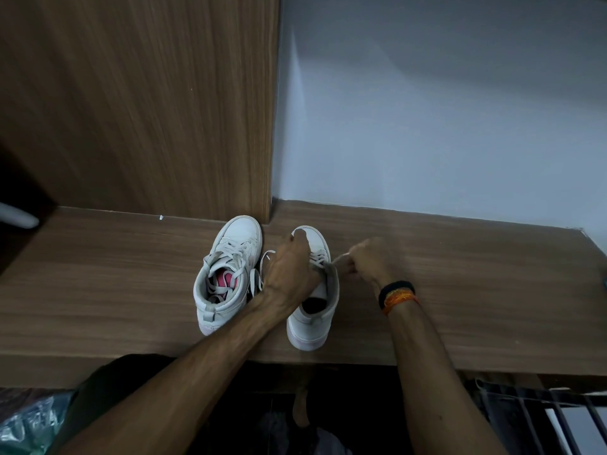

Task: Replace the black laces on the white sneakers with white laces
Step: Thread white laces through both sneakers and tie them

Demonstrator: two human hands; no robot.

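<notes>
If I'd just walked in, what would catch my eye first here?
Probably the two white sneakers: the left sneaker and right sneaker stand side by side mid-shelf on the wooden shelf. The left hand grips the right sneaker while the right hand pinches a white lace beside it. An orange and black wristband stands out.

I see 2 sneakers on shelf (460, 274), toes twd wall: left sneaker (226, 274) just beside right sneaker (315, 310). Left hand (292, 270) on right sneaker; right hand (364, 261) to its right.
</notes>
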